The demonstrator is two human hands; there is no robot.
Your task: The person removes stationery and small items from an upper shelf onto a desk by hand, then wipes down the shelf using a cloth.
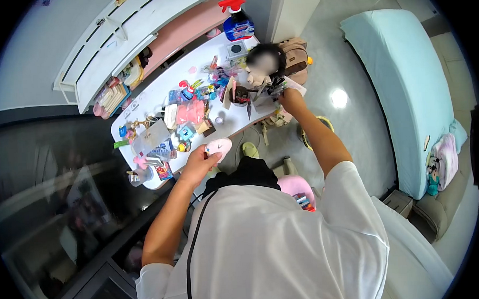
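Note:
My left hand [197, 166] is closed on a pale pink rounded pouch-like item [219, 146] with small marks on it, held just off the desk's front edge. My right hand [292, 101] reaches to the right end of the white desk [233, 119]. Its fingers are at a cluster of dark pen-like items [276, 88], and their tips are partly hidden, so their grip is unclear. Left of it stand an open-topped holder [241, 95] and a small beige plush toy [258, 78]. A pink packet [191, 112] lies mid-desk.
A blue spray bottle [238, 25] with a red head stands at the back corner. Near it are a dark-haired, blurred shape [266, 59] and a brown backpack [295, 59]. A pink stool seat [297, 188] is by my legs. A bed [408, 88] is to the right.

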